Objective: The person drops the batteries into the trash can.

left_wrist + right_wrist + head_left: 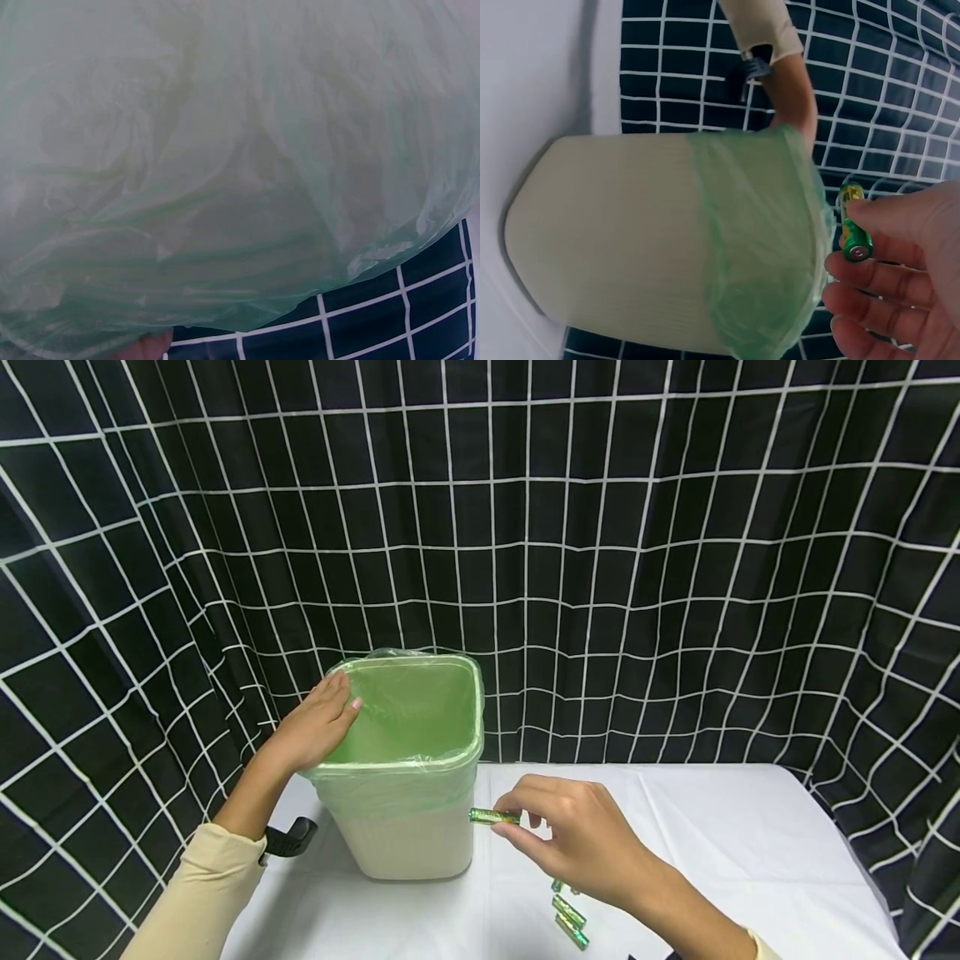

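A green-and-gold battery (491,816) is pinched between the thumb and fingertips of my right hand (573,827), just right of the bin's side. In the right wrist view the battery (853,221) shows one end, near the bin's rim. My left hand (318,722) rests on the left rim of a white bin (416,843), its fingers fairly straight and its thumb on the inner side. A translucent green bag (397,789) lines the bin and folds down outside the rim. Folds of the bag (247,187) fill most of the left wrist view.
Several more batteries (568,911) lie on the white-covered table (712,843) below my right hand, some partly hidden by it. Black curtains (570,568) with a white grid surround the table at the back and sides.
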`<action>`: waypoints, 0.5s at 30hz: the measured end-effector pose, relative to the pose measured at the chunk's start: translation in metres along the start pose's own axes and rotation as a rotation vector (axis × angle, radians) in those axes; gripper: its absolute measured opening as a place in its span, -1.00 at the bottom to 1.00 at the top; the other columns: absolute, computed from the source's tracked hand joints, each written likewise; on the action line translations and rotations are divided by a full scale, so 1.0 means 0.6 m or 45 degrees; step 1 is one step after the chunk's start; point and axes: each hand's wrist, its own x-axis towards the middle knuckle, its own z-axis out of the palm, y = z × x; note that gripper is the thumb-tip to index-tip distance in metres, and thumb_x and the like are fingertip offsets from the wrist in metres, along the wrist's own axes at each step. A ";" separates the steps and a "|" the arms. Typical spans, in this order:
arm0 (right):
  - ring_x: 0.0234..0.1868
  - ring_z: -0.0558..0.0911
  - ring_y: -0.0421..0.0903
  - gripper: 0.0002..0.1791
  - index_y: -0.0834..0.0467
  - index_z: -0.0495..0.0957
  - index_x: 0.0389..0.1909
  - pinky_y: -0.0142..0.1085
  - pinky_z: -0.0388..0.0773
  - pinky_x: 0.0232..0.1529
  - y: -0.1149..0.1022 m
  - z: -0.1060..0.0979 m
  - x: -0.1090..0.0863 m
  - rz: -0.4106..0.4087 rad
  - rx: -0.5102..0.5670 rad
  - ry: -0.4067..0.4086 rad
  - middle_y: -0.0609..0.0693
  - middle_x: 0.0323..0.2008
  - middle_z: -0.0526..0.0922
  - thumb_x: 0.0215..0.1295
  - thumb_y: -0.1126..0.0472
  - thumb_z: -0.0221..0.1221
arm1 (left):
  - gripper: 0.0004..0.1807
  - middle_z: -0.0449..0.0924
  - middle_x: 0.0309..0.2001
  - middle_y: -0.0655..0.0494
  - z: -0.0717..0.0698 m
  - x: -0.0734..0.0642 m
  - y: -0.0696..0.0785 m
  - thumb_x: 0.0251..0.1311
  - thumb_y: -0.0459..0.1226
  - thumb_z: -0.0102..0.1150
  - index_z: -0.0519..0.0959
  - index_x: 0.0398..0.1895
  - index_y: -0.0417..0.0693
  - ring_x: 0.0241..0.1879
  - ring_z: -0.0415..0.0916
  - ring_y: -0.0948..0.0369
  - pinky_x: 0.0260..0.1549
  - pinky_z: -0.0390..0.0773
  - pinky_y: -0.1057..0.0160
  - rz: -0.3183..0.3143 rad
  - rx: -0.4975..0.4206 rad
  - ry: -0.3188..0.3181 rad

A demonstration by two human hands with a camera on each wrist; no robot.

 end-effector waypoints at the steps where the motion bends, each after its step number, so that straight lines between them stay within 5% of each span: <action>1: -0.46 0.50 -0.43 -0.88 -0.02 0.71 -0.32 -0.62 0.42 -0.45 -0.001 -0.001 0.004 -0.005 -0.001 -0.001 -0.35 -0.41 0.65 0.16 0.23 0.44 | -0.32 -0.14 0.57 -0.40 0.000 0.000 0.000 0.65 -0.10 -0.38 -0.01 0.50 -0.57 0.58 -0.25 -0.21 0.53 -0.15 -0.11 -0.001 0.000 -0.002; 15: -0.48 0.55 -0.38 -0.87 0.01 0.75 -0.26 -0.62 0.46 -0.45 -0.021 -0.013 0.063 -0.130 -0.007 0.014 -0.27 -0.38 0.70 0.17 0.26 0.43 | -0.32 -0.14 0.57 -0.40 0.003 0.003 -0.002 0.65 -0.11 -0.38 -0.01 0.50 -0.56 0.58 -0.26 -0.21 0.53 -0.15 -0.12 -0.005 0.014 0.002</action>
